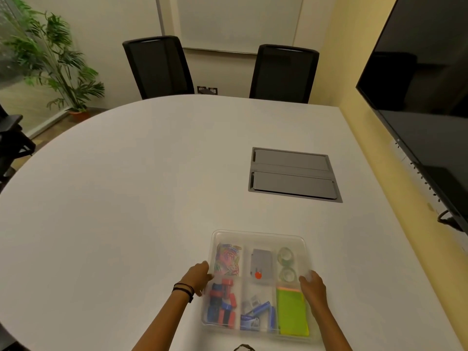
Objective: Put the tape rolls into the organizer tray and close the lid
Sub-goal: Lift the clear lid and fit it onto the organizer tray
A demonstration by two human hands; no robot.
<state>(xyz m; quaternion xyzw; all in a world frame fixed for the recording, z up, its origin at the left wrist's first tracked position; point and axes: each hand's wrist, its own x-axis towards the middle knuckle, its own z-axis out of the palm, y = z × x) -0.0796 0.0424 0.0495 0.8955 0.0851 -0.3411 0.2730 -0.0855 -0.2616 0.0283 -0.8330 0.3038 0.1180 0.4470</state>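
A clear organizer tray (pixel 206 323) sits on the white table (pixel 126 198) near its front edge. A frosted lid (pixel 263 239) lies over it, and the contents show hazily through it. Two clear tape rolls (pixel 285 255) (pixel 288 274) lie one behind the other in the far right compartment. The other compartments hold coloured paper clips, a grey stapler, red and blue binder clips, blue items and green sticky notes. My left hand (pixel 198 274) grips the lid's left edge. My right hand (pixel 311 285) grips its right edge. I cannot tell whether the lid is fully seated.
A grey cable hatch (pixel 293 173) is set flush into the table behind the tray. Two black chairs (pixel 158 67) (pixel 283 72) stand at the far side. A large dark screen (pixel 417 97) hangs on the right wall. A potted plant (pixel 50 59) stands at the far left.
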